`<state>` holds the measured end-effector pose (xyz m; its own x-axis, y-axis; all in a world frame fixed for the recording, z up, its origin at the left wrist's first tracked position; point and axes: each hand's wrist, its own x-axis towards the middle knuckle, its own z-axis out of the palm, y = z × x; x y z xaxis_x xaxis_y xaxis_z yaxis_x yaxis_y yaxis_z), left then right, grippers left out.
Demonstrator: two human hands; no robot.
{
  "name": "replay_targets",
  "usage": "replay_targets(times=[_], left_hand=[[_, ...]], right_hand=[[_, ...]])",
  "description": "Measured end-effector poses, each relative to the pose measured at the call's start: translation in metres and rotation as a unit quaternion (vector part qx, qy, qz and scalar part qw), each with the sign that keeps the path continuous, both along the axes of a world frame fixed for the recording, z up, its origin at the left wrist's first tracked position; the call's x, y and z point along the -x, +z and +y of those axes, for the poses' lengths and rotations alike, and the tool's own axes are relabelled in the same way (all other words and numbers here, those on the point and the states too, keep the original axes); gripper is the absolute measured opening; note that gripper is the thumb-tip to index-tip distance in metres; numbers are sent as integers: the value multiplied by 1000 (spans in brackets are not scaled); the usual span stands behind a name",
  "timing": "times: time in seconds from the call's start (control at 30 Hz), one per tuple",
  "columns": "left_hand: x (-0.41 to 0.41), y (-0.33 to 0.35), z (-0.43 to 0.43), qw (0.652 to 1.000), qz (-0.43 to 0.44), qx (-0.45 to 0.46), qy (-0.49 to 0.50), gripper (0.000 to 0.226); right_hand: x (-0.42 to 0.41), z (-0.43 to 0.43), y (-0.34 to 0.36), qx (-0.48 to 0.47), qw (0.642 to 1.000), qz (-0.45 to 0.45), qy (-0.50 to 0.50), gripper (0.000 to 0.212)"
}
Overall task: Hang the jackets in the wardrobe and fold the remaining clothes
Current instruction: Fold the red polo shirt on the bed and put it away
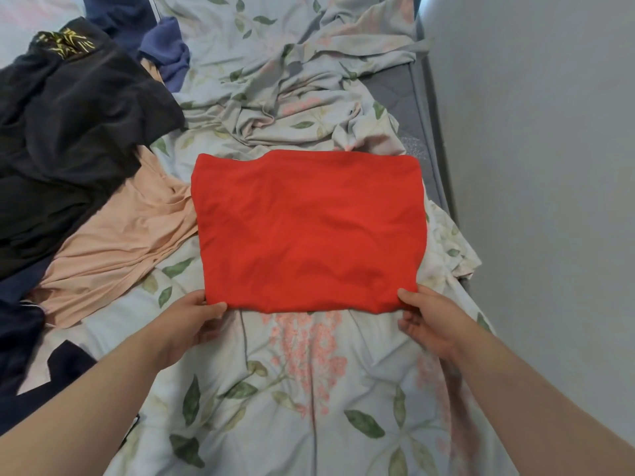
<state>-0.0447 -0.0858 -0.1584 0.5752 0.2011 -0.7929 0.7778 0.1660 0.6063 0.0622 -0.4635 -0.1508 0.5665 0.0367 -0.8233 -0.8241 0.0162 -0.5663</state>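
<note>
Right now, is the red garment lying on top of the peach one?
No. The red garment lies on the floral sheet, beside the peach garment.

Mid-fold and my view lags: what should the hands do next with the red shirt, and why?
Probably lift the near edge and fold it away to the far edge. The left hand and right hand each pinch a near corner of the red shirt, which lies flat as a wide rectangle.

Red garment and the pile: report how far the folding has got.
Done: nothing finished shows. In hand: the red garment lies folded into a rectangle on the floral sheet, left hand and right hand pinching its near corners. Left: the peach garment, black garment and blue garment, all unfolded.
</note>
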Motion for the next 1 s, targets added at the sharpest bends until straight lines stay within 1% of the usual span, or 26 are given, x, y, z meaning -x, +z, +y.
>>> replay_targets(times=[0.03,0.13,0.23,0.3,0.33,0.43,0.57,0.63,0.7,0.73,0.8,0.83,0.9,0.97,1.0], left_hand=[[1,0,1,1000,-4,18,10,8],[0,2,4,990,-14,123,61,8],[-2,9,7,985,5,173,27,14],[-8,15,11,981,22,192,12,17],[-10,18,14,980,29,199,7,18],[-14,25,26,978,29,203,-48,21],[-15,25,30,973,29,201,-110,28],[-14,23,28,976,44,167,-136,20],[-12,18,28,982,57,91,-153,13],[-10,16,29,988,55,50,-138,10],[-6,9,34,997,29,-6,-66,11],[-4,6,37,1000,11,-11,-21,15],[0,4,40,996,-21,10,81,19],[3,4,39,981,-48,28,183,20],[3,5,37,974,-59,29,218,19]], right_hand=[[0,2,2,-8,1000,17,4,9],[-2,4,7,-13,997,60,46,10],[-4,0,8,59,988,63,125,9],[-3,-4,6,103,984,46,137,7],[-3,-8,5,103,986,38,125,5],[0,-21,6,44,995,23,84,3],[1,-29,10,-41,993,24,108,10],[2,-27,12,-56,990,37,125,8],[2,-26,12,-20,991,36,127,3],[2,-27,11,4,993,29,115,3],[1,-29,8,41,996,11,74,6],[2,-29,7,51,997,2,49,7],[4,-27,5,64,998,-14,-11,8],[5,-22,5,66,994,-35,-79,12],[6,-19,6,61,991,-45,-114,13]])
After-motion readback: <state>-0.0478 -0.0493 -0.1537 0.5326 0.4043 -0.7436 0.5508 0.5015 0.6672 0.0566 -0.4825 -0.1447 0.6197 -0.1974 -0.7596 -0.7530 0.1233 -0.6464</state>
